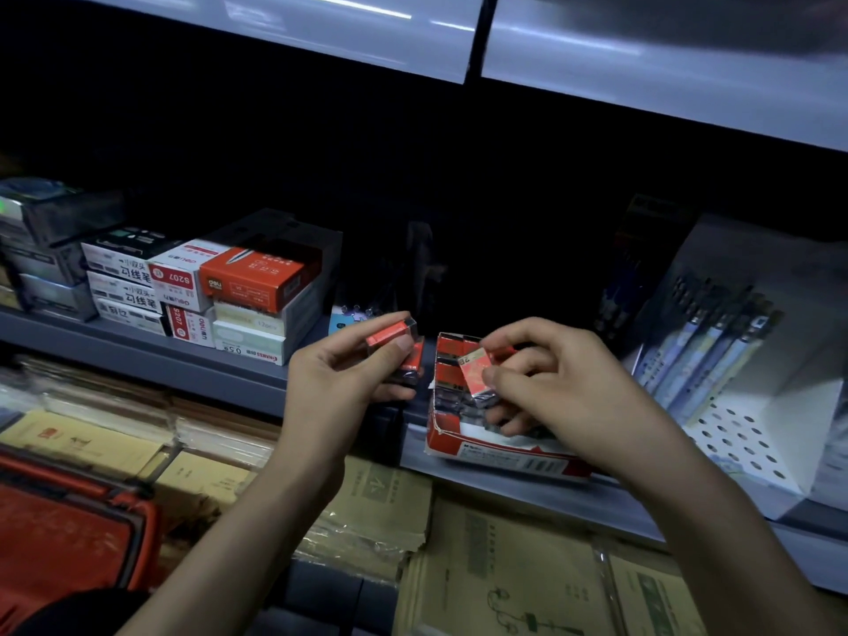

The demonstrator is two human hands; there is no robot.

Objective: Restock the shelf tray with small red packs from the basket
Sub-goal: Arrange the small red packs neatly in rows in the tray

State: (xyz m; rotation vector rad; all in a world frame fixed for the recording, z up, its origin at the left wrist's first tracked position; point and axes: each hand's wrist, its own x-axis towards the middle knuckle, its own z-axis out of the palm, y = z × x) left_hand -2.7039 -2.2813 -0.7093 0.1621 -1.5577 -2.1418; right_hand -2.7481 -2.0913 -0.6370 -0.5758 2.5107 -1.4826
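Small red packs [395,345], their number being hidden by the curled fingers, are being gripped by the left hand [339,383], while another red pack [475,376] is being pinched by the right hand [555,383], the shelf tray [486,449] lying just beneath those fingertips.

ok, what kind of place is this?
Probably a stationery shop: stacked Deli boxes on a metal shelf, a pen display rack to the right, and wrapped kraft-paper goods on the shelf below.
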